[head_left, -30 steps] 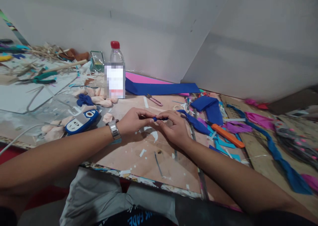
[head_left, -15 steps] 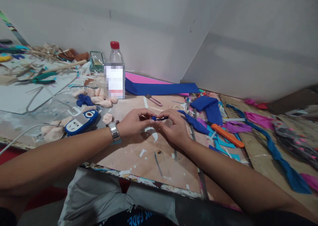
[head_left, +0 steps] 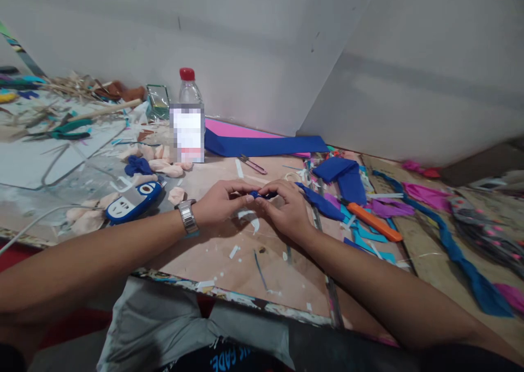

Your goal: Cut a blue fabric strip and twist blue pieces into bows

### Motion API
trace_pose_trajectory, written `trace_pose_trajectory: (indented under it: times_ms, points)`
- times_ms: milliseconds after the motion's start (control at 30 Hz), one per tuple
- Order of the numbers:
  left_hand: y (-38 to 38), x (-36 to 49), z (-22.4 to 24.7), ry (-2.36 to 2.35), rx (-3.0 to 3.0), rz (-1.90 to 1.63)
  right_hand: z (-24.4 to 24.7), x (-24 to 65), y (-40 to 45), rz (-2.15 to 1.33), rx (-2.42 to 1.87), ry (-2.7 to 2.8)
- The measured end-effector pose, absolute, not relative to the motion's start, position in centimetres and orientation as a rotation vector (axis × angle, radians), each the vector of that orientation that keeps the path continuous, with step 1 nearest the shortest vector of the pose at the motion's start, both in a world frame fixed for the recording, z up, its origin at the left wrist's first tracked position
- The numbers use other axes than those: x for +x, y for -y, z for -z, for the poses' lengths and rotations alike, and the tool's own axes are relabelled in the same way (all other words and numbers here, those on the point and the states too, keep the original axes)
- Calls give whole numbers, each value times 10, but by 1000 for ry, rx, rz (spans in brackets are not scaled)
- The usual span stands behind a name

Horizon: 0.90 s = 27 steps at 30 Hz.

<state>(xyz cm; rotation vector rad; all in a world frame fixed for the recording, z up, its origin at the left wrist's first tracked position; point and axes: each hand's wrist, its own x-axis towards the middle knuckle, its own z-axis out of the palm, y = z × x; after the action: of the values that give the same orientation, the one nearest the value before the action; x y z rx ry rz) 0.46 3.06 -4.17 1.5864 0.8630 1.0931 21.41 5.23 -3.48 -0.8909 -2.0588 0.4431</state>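
Centrally in the head view, the person's left hand [head_left: 222, 202] and right hand [head_left: 286, 208] meet fingertip to fingertip over the worktable [head_left: 282, 274]. A small blue piece [head_left: 254, 195] lies between them: the left hand grasps one side with thumb and fingers, and the right hand pinches the other. It looks like gathered fabric, though it is too small and covered to be certain. A blue strip [head_left: 325, 204] lies just beyond the right hand; whether it joins the piece cannot be told. Pink-handled snips [head_left: 254, 166] rest farther back, in front of a long blue band [head_left: 270, 145]. A blue-and-white power socket [head_left: 134, 202] sits near the left wrist, and an orange cutter [head_left: 374, 221] lies right of the right hand.
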Motion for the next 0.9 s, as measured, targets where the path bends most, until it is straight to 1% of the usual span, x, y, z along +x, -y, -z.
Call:
trace_pose_trajectory:
  times_ms: [200, 467, 633, 900]
  points:
    - [-25, 9, 38, -834, 1500, -1105, 35, 214, -51, -447, -900, 2061]
    - [-31, 3, 43, -856, 1639, -1048, 36, 213, -51, -451, -852, 2064]
    - [-32, 3, 44, -844, 1525, -1001, 38, 214, -53, -422, -823, 2091]
    - [-34, 6, 49, -866, 1349, -1050, 35, 214, -52, -448, -877, 2113]
